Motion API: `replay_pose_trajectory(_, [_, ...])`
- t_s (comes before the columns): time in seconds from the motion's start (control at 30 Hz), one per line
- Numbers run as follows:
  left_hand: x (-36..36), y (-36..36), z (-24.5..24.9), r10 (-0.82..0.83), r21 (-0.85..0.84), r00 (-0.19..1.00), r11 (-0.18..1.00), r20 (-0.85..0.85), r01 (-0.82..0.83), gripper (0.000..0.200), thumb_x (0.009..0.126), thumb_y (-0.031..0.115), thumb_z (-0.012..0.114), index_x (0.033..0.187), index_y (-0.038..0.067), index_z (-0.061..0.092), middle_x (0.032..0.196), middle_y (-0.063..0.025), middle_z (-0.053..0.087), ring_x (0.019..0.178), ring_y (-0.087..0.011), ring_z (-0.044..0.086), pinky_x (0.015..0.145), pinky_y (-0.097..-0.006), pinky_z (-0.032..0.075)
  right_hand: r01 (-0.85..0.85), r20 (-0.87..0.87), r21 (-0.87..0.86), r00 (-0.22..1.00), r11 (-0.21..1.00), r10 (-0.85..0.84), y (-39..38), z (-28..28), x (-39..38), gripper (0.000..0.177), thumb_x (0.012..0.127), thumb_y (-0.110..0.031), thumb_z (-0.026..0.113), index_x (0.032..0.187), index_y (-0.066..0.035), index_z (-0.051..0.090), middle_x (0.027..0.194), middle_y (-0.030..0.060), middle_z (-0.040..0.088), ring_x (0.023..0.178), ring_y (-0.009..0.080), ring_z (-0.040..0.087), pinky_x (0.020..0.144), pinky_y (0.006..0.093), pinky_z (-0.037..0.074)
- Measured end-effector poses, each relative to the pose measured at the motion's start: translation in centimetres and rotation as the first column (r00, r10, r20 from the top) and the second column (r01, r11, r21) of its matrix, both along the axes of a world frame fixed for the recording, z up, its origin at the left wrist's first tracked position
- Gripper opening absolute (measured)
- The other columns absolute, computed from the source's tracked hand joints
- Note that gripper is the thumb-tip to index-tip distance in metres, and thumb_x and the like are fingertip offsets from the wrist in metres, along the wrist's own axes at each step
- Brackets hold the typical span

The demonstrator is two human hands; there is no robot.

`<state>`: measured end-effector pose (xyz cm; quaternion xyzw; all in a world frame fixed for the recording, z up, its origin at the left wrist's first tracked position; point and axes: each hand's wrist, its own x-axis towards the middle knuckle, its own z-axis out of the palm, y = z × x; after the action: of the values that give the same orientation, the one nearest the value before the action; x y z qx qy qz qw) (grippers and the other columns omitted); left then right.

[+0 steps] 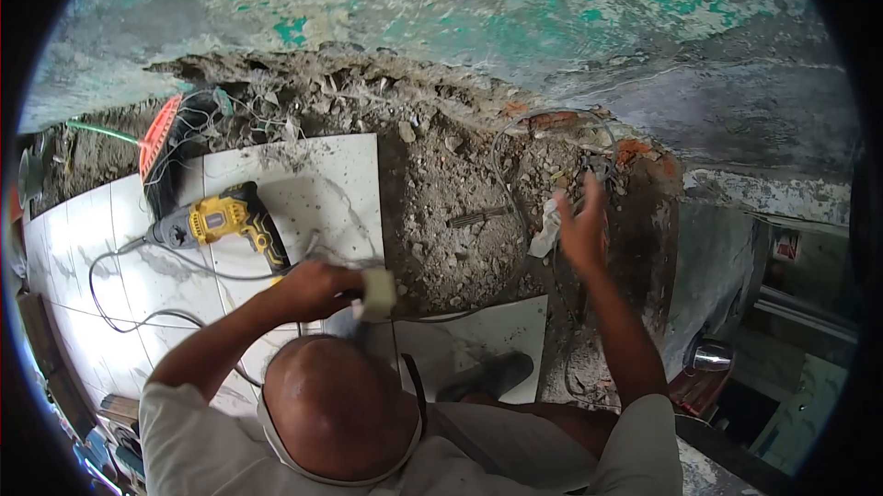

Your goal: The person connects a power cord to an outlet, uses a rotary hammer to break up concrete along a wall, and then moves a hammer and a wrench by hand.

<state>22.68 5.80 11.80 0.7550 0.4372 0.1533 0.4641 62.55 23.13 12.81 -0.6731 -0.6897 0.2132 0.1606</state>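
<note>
My left hand (322, 289) is closed around a pale yellowish block (378, 294), slightly blurred, over the edge of the white tiles. On the right, my right hand (585, 229) reaches over the rubble with its fingers apart. Beside its thumb is a crumpled white piece (546, 229); whether they touch is unclear. A yellow and black power drill (221, 221) lies on the marbled tiles (303, 174) to the left. Between my hands, a dark ridged strip (476, 217) rests on the grey rubble (446, 261).
A peeling green and grey wall (441, 8) runs along the top. An orange-red basket (161, 139) stands at left among wires. A black cable (110, 254) loops by the drill; another (501, 174) crosses the rubble. At right is a shiny metal vessel (712, 355).
</note>
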Motion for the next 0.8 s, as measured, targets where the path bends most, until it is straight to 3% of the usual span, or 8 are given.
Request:
replay_pose_trajectory(0.13, [-4.7, -8.4, -3.5, -0.003, 0.084, 0.947, 0.996, -0.320, 0.031, 0.027, 0.076, 0.008, 0.057, 0.101, 0.015, 0.062, 0.076, -0.0060, 0.062, 0.068, -0.0267, 0.064, 0.060, -0.0406, 0.051, 0.277, 0.108, 0.304, 0.941, 0.912, -0.322, 8.6, -4.5, 8.6, 0.084, 0.082, -0.043, 0.071, 0.143, -0.003, 0.029, 0.145, 0.0229, 0.029, 0.133, 0.0361, 0.033, 0.105, 0.0439, 0.034])
replay_pose_trajectory(0.27, [-8.2, -17.0, -2.8, 0.110, 0.061, 0.923, 0.994, -0.369, -0.094, 0.045, 0.076, 0.003, 0.053, 0.119, 0.015, 0.060, 0.080, -0.0079, 0.064, 0.073, -0.0269, 0.064, 0.066, -0.0401, 0.051, 0.337, -0.130, 0.003, 0.934, 0.941, -0.334, 12.2, -6.7, 9.9, 0.071, 0.085, -0.042, 0.068, 0.138, -0.004, 0.039, 0.120, 0.0173, 0.052, 0.109, 0.0283, 0.053, 0.087, 0.0387, 0.046])
replay_pose_trajectory(0.33, [-10.3, -22.8, -2.8, 0.140, -0.012, 0.896, 0.987, -0.422, -0.159, 0.048, 0.075, 0.001, 0.052, 0.120, 0.015, 0.059, 0.078, -0.0077, 0.062, 0.073, -0.0269, 0.062, 0.067, -0.0409, 0.049, 0.200, -0.535, -0.290, 0.777, 0.936, -0.332, 11.5, -7.3, 9.4, 0.053, 0.090, -0.041, 0.062, 0.124, -0.002, 0.054, 0.084, 0.0055, 0.056, 0.072, 0.0154, 0.054, 0.062, 0.0314, 0.044])
replay_pose_trajectory(0.4, [-11.5, -28.7, -2.1, 0.199, -0.026, 0.821, 0.968, -0.536, -0.251, 0.049, 0.075, -0.001, 0.052, 0.120, 0.015, 0.059, 0.078, -0.0080, 0.060, 0.073, -0.0275, 0.061, 0.068, -0.0417, 0.048, 0.076, -0.566, -0.260, 0.796, 0.963, -0.215, 7.2, -2.8, 5.2, 0.037, 0.095, -0.039, 0.056, 0.107, -0.004, 0.062, 0.062, -0.0054, 0.040, 0.052, 0.0064, 0.036, 0.047, 0.0265, 0.030])
replay_pose_trajectory(0.53, [-11.9, -36.0, 2.1, 0.020, -0.220, 0.717, 0.945, -0.697, -0.240, 0.063, 0.073, 0.001, 0.055, 0.133, 0.018, 0.051, 0.119, -0.0125, 0.057, 0.107, -0.0288, 0.057, 0.093, -0.0424, 0.044, -0.225, -0.548, -0.350, 0.836, 0.909, -0.004, 1.3, 3.4, 2.4, 0.030, 0.100, -0.032, 0.046, 0.099, -0.005, 0.060, 0.057, -0.0089, 0.032, 0.048, 0.0016, 0.028, 0.044, 0.0235, 0.021])
replay_pose_trajectory(0.6, [-11.5, -36.3, 3.2, -0.014, -0.136, 0.754, 0.986, -0.657, -0.100, 0.048, 0.070, 0.008, 0.060, 0.118, 0.013, 0.062, 0.125, -0.0128, 0.053, 0.114, -0.0297, 0.053, 0.100, -0.0433, 0.040, -0.343, -0.521, -0.346, 0.844, 0.873, 0.125, 0.3, 6.7, 1.3, 0.028, 0.102, -0.030, 0.043, 0.101, -0.006, 0.058, 0.057, -0.0082, 0.032, 0.048, 0.0014, 0.027, 0.044, 0.0232, 0.021])
replay_pose_trajectory(0.7, [-10.3, -32.9, 1.9, 0.173, -0.200, 0.827, 0.925, -0.535, -0.323, 0.023, 0.072, 0.012, 0.062, 0.094, 0.007, 0.068, 0.101, -0.0133, 0.063, 0.098, -0.0299, 0.061, 0.088, -0.0420, 0.048, -0.321, -0.465, -0.439, 0.880, 0.839, 0.094, 0.2, 9.7, 1.5, 0.027, 0.102, -0.031, 0.042, 0.102, -0.008, 0.056, 0.058, -0.0073, 0.032, 0.047, 0.0015, 0.027, 0.043, 0.0226, 0.022])
replay_pose_trajectory(0.8, [-8.8, -21.8, 1.8, 0.729, -0.004, 0.490, 0.555, -0.478, -0.832, 0.022, 0.077, 0.019, 0.069, 0.090, 0.001, 0.065, 0.083, -0.0151, 0.064, 0.081, -0.0307, 0.064, 0.072, -0.0389, 0.051, -0.103, -0.429, -0.536, 0.888, 0.838, -0.166, 0.9, 11.0, 5.7, 0.031, 0.101, -0.039, 0.042, 0.100, -0.011, 0.055, 0.058, -0.0064, 0.031, 0.045, 0.0026, 0.029, 0.039, 0.0220, 0.022])
